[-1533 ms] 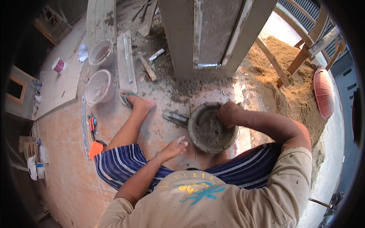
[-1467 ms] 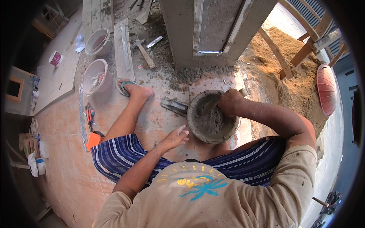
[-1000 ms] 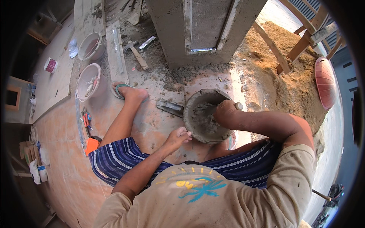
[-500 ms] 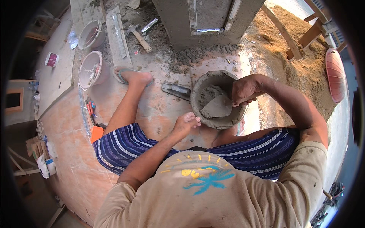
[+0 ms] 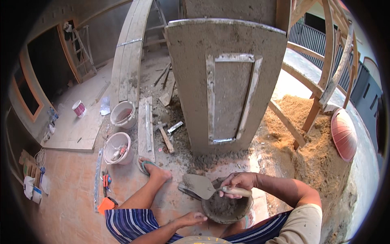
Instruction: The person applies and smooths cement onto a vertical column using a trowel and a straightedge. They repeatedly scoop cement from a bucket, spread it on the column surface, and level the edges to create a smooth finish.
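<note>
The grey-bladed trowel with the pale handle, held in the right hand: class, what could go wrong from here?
1. The trowel is coated with grey mortar and its blade shows mostly outside the bucket's opening, so some might drip onto the long dark tool beneath it in the view.
2. The round, mortar-caked bucket could shift if knocked, since the bare left hand is open beside it, not gripping its rim.

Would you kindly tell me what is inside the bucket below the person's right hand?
Grey mortar lies inside the bucket. The right hand and the trowel it holds hide part of the far side; anything beneath the mortar cannot be seen.
</note>
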### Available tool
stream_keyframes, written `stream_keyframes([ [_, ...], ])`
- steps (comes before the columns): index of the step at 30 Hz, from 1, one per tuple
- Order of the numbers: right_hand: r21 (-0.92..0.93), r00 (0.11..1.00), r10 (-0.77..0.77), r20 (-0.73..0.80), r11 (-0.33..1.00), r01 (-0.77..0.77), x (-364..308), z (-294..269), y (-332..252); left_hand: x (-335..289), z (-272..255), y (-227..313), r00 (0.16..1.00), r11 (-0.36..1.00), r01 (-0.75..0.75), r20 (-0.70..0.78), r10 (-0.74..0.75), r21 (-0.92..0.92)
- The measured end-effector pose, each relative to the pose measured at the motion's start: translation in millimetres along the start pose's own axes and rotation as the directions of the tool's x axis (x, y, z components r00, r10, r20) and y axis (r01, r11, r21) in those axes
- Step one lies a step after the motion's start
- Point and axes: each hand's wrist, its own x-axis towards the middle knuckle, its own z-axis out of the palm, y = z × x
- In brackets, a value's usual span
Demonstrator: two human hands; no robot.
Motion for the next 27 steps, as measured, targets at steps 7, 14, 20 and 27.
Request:
stream_keyframes([
  [7, -0.351, 0.565, -0.822, -0.068, 0.55, 0.758, -12.9, 135.8, -155.9, -16.4, -36.7, -3.7, 0.995, 0.907, 0.007, 0.087, -0.049, 0.422],
  [14, -0.859, -0.609, -0.651, 0.454, -0.502, -0.104, -38.9, 162.7, -184.6, -19.2, -36.2, -11.4, 0.999, 0.942, -0.008, 0.05, -0.009, 0.336],
  [20, -0.618, -0.502, -0.361, 0.786, -0.458, -0.638, -60.8, 99.5, -219.1, -18.7, -41.1, -1.5, 0.999, 0.936, -0.037, 0.027, 0.03, 0.349],
  [27, -0.838, 0.071, -0.973, 0.219, -0.225, -0.498, 27.2, 72.0, -183.9, -32.7, -47.0, -1.0, 0.999, 0.935, -0.04, -0.014, 0.048, 0.352],
])
